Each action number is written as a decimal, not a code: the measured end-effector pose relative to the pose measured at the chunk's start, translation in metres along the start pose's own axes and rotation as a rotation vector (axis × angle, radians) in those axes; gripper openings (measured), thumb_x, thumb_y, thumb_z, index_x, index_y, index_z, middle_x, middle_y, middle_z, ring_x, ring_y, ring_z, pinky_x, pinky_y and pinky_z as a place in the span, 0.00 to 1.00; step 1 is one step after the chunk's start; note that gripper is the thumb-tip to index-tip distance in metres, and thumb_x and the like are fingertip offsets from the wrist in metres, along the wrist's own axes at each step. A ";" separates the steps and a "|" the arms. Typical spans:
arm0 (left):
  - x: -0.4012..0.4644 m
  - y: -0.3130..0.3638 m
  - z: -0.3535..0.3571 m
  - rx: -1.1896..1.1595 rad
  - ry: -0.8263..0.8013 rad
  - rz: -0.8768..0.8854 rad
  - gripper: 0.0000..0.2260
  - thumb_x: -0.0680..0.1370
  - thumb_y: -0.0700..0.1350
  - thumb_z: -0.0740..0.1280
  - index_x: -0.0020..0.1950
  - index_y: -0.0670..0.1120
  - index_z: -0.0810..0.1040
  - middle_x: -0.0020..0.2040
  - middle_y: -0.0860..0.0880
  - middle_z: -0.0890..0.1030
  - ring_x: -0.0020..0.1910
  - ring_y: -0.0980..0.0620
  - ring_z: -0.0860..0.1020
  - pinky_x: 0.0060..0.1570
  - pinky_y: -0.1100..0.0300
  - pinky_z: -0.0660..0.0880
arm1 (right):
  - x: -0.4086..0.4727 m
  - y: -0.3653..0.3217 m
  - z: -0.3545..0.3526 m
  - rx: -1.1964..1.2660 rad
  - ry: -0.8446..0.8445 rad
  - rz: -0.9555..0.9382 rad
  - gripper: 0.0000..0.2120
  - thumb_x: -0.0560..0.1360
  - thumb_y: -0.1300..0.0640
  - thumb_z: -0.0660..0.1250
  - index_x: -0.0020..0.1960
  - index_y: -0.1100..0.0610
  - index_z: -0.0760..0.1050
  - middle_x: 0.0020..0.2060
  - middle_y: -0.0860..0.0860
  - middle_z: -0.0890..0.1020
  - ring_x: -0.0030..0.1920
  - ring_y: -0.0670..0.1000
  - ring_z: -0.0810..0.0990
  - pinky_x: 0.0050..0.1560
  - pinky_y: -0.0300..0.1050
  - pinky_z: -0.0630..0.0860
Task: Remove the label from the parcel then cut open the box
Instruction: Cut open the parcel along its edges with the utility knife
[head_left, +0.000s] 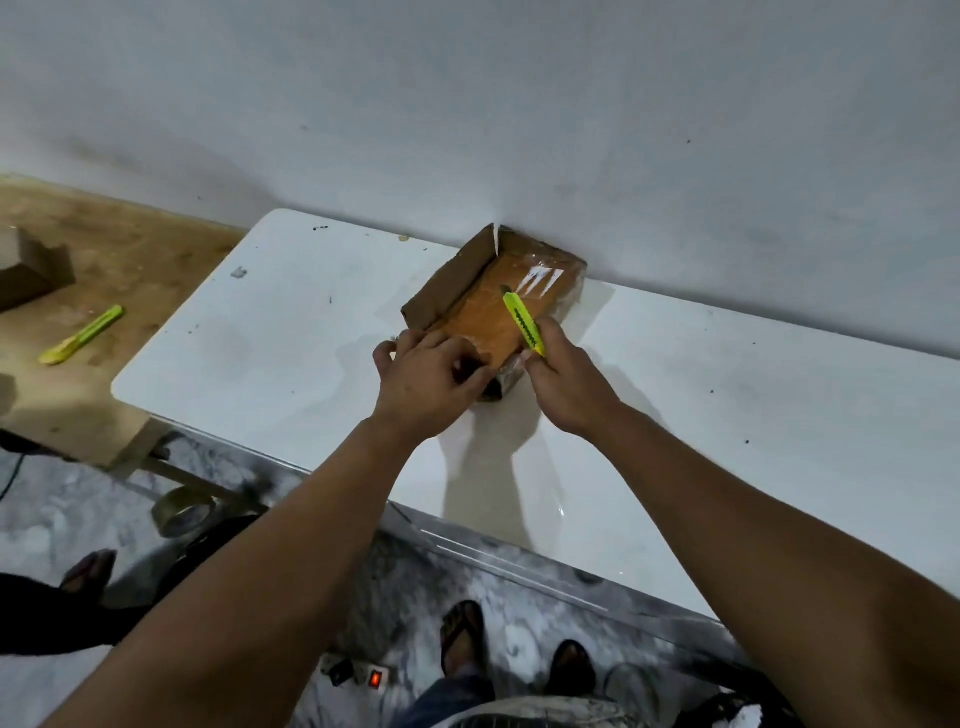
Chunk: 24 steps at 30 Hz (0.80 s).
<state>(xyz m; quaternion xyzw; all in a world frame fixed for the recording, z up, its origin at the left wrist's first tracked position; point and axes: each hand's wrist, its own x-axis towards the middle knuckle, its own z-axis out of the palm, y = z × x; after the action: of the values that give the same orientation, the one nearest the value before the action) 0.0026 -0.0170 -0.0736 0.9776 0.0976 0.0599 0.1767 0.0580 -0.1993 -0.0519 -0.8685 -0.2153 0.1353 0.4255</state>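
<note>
A brown cardboard box (483, 306) wrapped in clear tape lies on the white table (270, 343), against the wall. Its left flap (449, 280) stands raised. My right hand (566, 387) grips a yellow-green utility knife (524, 322); its blade tip rests on the box's top, pointing away from me. My left hand (426, 379) presses on the near left corner of the box, fingers curled on its edge. No label is visible on the box.
A wooden table (93, 260) to the left holds a second yellow-green knife (80, 335) and another cardboard box (31, 273). A tape roll (182, 512) hangs below it. A power strip (358, 675) and feet are on the floor.
</note>
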 end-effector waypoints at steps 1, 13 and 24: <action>0.000 0.001 -0.001 0.026 0.019 -0.016 0.15 0.76 0.66 0.63 0.55 0.59 0.80 0.60 0.59 0.79 0.67 0.48 0.69 0.62 0.48 0.56 | -0.001 -0.003 0.004 0.041 0.007 0.016 0.15 0.82 0.55 0.55 0.68 0.49 0.63 0.46 0.55 0.80 0.44 0.56 0.79 0.42 0.50 0.73; -0.014 -0.033 -0.019 0.071 0.025 -0.077 0.12 0.78 0.59 0.66 0.60 0.63 0.82 0.58 0.54 0.77 0.65 0.44 0.68 0.61 0.46 0.57 | 0.009 -0.002 0.001 -0.001 0.191 -0.070 0.21 0.80 0.60 0.56 0.72 0.56 0.63 0.64 0.56 0.76 0.63 0.57 0.75 0.55 0.44 0.70; -0.012 -0.021 -0.016 0.129 0.096 0.032 0.20 0.74 0.54 0.59 0.64 0.59 0.79 0.69 0.49 0.77 0.70 0.41 0.70 0.64 0.44 0.62 | -0.004 0.019 -0.023 -0.031 0.242 0.119 0.09 0.82 0.56 0.55 0.60 0.57 0.67 0.46 0.54 0.79 0.42 0.58 0.76 0.36 0.46 0.65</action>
<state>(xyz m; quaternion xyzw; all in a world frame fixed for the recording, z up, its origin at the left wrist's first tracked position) -0.0148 0.0053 -0.0672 0.9844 0.0942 0.1031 0.1075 0.0694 -0.2278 -0.0531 -0.8963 -0.1124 0.0513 0.4258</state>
